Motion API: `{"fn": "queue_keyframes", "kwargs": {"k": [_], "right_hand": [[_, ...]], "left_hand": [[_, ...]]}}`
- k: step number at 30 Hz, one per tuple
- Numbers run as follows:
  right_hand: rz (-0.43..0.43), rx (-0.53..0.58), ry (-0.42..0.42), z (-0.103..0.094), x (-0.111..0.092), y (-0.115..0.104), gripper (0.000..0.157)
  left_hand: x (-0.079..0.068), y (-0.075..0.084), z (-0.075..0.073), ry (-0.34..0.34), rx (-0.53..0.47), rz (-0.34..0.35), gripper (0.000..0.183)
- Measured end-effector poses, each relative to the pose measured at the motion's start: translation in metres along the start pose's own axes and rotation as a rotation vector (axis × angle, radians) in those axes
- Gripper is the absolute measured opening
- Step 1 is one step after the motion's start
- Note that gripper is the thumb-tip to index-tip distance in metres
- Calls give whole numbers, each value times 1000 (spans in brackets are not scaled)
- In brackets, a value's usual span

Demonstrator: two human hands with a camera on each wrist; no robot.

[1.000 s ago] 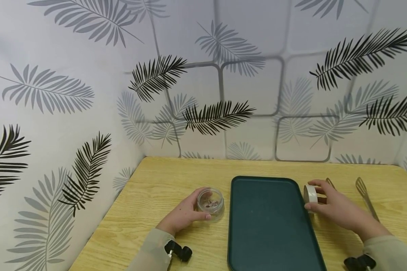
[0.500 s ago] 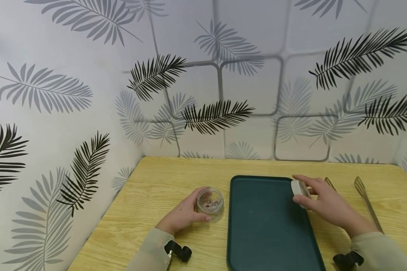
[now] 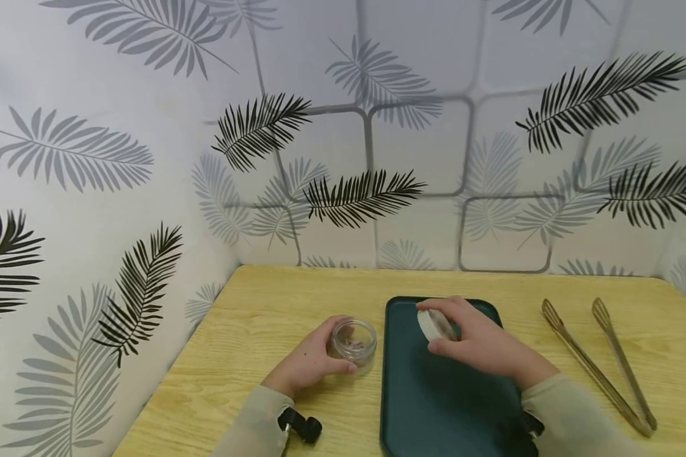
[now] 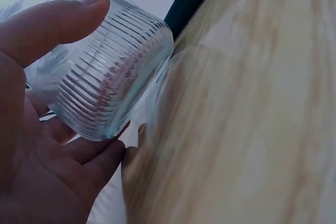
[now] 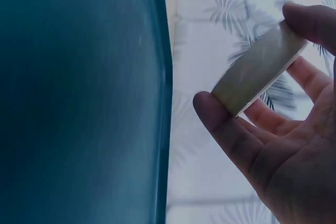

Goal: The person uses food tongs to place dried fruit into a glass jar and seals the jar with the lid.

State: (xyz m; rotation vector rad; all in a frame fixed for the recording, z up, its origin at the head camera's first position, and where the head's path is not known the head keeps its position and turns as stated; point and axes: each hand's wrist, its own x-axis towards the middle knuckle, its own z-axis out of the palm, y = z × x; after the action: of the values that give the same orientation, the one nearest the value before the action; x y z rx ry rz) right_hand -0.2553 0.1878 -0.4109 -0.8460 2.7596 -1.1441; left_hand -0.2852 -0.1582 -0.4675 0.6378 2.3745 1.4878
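Note:
My left hand (image 3: 307, 363) curls around a small clear glass jar (image 3: 354, 346) standing on the table left of the tray. Vertical ribs line its side in the left wrist view, with small reddish-brown bits (image 4: 118, 77) low inside. The jar's top has no cover. Over the far part of the dark green tray (image 3: 414, 406), my right hand (image 3: 488, 339) pinches a white round lid (image 3: 432, 326) by its edge, thumb on one side and fingers on the other. The lid (image 5: 257, 72) is tilted and held up off the tray.
Metal tongs (image 3: 596, 374) with slotted tips lie spread on the wooden table (image 3: 286, 298) right of the tray. A leaf-patterned wall (image 3: 343, 235) rises at the table's back and left.
My right hand has carried the lid leftward from the tray's right side to over the tray, nearer the jar, uncovering the tongs. The left hand and jar have stayed in place.

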Motion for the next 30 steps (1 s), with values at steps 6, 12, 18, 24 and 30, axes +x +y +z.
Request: {"fn": "queue_keyframes", "kwargs": {"k": [6,12,18,24,30], "right_hand": [[9,64,-43,27,26,-19,71],[-33,84,-88,48,42,-32,75],[-35,128,-131,62,50,-31,75],[-80,55,-154,66,54,-32,74],[-27,-39,-135,68,56,-39,72]], "left_hand": [[-2,4,-2,15,45,20,91],[-4,11,1,26,100,20,92],[-4,14,7,21,114,40,84],[-2,13,9,8,103,45,82],[-2,13,9,15,79,42,81]]}}
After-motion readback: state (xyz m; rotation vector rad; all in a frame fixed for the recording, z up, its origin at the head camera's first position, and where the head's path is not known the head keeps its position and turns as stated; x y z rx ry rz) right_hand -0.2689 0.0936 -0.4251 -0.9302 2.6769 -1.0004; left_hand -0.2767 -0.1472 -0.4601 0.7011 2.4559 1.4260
